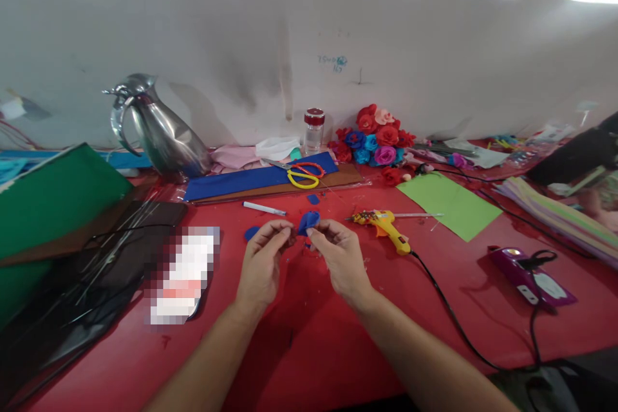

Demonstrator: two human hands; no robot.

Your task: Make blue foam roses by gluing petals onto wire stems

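Observation:
My right hand point(342, 257) pinches a small curled blue piece point(308, 221), petal-like in shape, between thumb and fingers above the red table. Just left of it, my left hand point(263, 261) has its thumb and fingertips pressed together; whatever they hold, if anything, is too small to make out. A flat blue round piece point(251, 233) lies behind my left hand, and a blue scrap point(313, 199) lies farther back. The yellow hot glue gun point(386, 225) rests to the right of my right hand, with a glue stick in its rear.
Scissors point(304, 177) lie on a blue strip point(251, 179) at the back, with a white marker point(264, 208) nearer. A steel jug point(159, 125), lidded jar point(314, 132) and flower bunch point(374, 141) stand behind. A phone point(183, 277), green sheet point(451, 205) and purple power strip point(533, 277) flank my arms.

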